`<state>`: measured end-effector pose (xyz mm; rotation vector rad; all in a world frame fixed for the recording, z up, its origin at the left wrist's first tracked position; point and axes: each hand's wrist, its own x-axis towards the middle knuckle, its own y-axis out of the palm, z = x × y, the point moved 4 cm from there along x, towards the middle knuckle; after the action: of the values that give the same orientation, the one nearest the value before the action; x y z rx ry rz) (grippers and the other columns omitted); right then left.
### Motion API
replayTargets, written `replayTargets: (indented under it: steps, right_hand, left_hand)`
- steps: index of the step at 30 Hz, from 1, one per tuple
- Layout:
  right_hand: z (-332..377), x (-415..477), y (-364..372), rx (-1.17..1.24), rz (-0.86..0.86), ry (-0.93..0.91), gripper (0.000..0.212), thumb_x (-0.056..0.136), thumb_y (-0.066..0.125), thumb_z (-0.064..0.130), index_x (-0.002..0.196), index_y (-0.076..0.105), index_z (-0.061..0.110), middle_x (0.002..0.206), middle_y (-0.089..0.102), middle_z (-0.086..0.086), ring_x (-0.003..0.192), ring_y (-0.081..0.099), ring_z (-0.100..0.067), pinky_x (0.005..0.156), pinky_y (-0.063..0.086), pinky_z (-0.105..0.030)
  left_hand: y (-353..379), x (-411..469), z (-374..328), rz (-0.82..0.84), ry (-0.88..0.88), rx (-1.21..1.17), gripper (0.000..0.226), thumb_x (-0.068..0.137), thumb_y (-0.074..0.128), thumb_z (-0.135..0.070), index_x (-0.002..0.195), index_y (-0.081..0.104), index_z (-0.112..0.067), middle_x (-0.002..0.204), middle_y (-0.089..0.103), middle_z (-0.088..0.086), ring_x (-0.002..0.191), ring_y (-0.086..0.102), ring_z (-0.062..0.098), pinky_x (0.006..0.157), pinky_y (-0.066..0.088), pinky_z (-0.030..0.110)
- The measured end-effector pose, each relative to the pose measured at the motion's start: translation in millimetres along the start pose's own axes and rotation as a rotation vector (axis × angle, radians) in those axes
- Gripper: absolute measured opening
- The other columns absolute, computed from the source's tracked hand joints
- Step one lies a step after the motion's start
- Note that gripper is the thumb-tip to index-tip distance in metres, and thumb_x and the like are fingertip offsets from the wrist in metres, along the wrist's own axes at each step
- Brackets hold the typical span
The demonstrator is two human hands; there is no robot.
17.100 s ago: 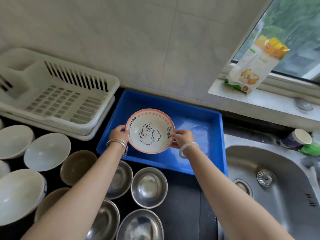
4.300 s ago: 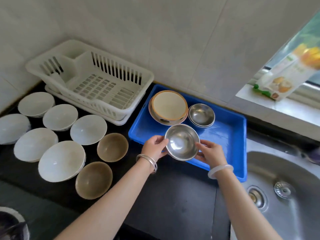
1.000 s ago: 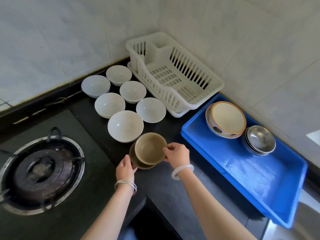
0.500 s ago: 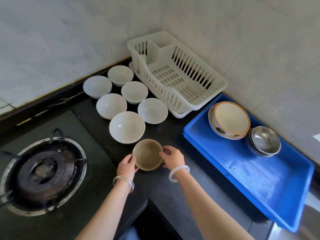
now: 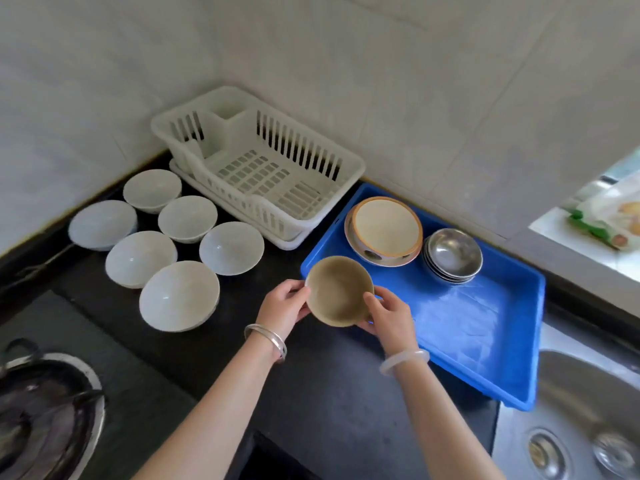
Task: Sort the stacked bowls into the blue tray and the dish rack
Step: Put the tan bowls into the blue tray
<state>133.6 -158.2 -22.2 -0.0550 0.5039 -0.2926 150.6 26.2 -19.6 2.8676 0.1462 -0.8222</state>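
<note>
Whereas half a second ago the brown bowl [image 5: 337, 291] sat low over the black counter [image 5: 311, 393], just short of the nearest white bowl, it is now lifted and shifted right, over the near-left corner of the blue tray [image 5: 467, 317]. Both hands travelled with it. Nothing else has moved.

Left hand [image 5: 284, 308] grips the bowl's left side, thumb at the rim and fingers on the outer wall. Right hand [image 5: 389, 318] grasps the right side, thumb on the rim and fingers curled underneath. The bowl is mouth up, tipped slightly toward the person. Cannot tell whether a second bowl is nested under it. Silver bangles [image 5: 266, 339] on the left wrist, pale bangle [image 5: 403, 360] on the right.

Beyond the grip, in the tray: patterned bowl stack [image 5: 384, 230] and steel bowl stack [image 5: 453, 254], side by side. Beyond-left: dish rack [image 5: 263, 168]. Left of the grip: six white bowls [image 5: 180, 296] on the counter. Far left and nearer the person: gas burner [image 5: 45, 410]. Right and nearer: sink [image 5: 588, 410].
</note>
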Motion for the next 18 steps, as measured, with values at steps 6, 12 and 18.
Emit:
replayTargets:
  steps: [6,12,18]
  right_hand:
    - [2,20,-105,0.139,-0.26,0.01,0.018,0.091,0.053,0.01,0.107,0.06,0.007,0.081,0.061,-0.006,0.072,0.057,-0.025,0.052,0.054,-0.022]
    - [-30,32,-189,0.287,-0.536,0.098,0.015,0.091,0.052,0.009,0.105,0.059,0.007,0.089,0.06,-0.01,0.075,0.062,-0.026,0.07,0.054,-0.036]
    - [-58,50,-231,0.413,-0.737,0.183,0.02,0.091,0.05,0.005,0.109,0.058,0.001,0.092,0.059,-0.012,0.074,0.062,-0.028,0.073,0.053,-0.039]
  left_hand:
    - [128,20,1,0.19,-0.067,0.105,0.025,0.089,0.053,-0.004,0.112,0.057,0.004,0.096,0.059,0.015,0.088,0.059,0.023,0.08,0.053,0.032]
    - [234,18,31,0.361,-0.216,0.098,0.031,0.091,0.046,0.001,0.121,0.05,0.007,0.095,0.054,0.014,0.07,0.053,0.016,0.057,0.05,0.019]
    - [297,25,69,0.408,-0.322,0.089,0.031,0.09,0.046,0.006,0.12,0.052,0.011,0.094,0.058,0.013,0.092,0.053,0.027,0.064,0.054,0.021]
